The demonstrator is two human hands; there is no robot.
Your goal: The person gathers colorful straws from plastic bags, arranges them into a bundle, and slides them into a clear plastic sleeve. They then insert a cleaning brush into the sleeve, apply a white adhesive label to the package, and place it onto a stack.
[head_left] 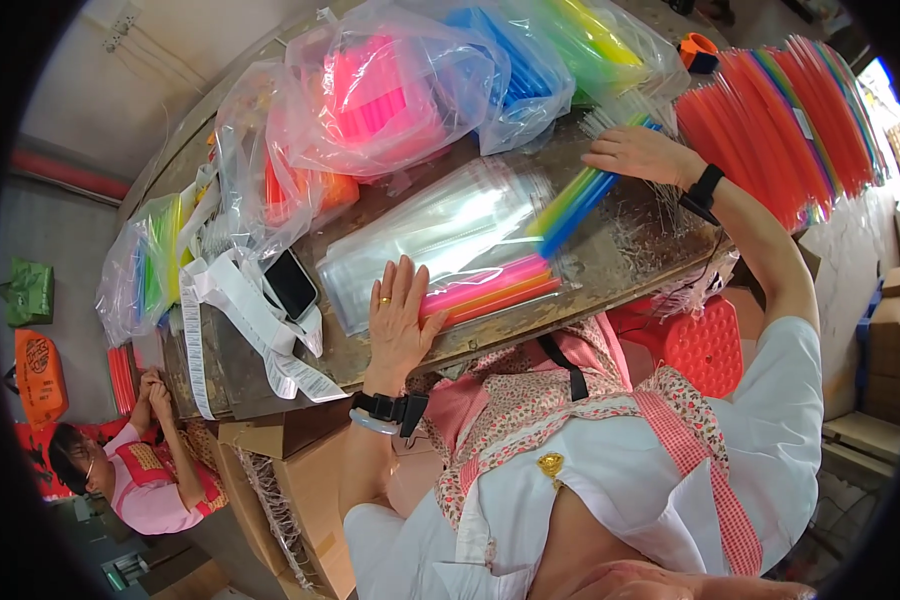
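Note:
My left hand (400, 325) lies flat with fingers stretched out, on the edge of a stack of clear plastic bags (440, 220) and beside the end of some pink and orange plastic tubes (495, 290). A ring shows on one finger. Farther right, my right hand (645, 157) is closed over the far end of a slanted bundle of blue, green and yellow plastic tubes (582, 205). That bundle's near end meets the pink tubes and is slightly blurred. The fingertips of my right hand are partly hidden.
Large bags of pink tubes (375, 95) and blue tubes (520, 75) stand along the back. Red tubes (760, 125) are stacked at right. A phone (290, 284) and white label strips (255, 330) lie left. Another person (150, 470) sits beyond an open carton (305, 500).

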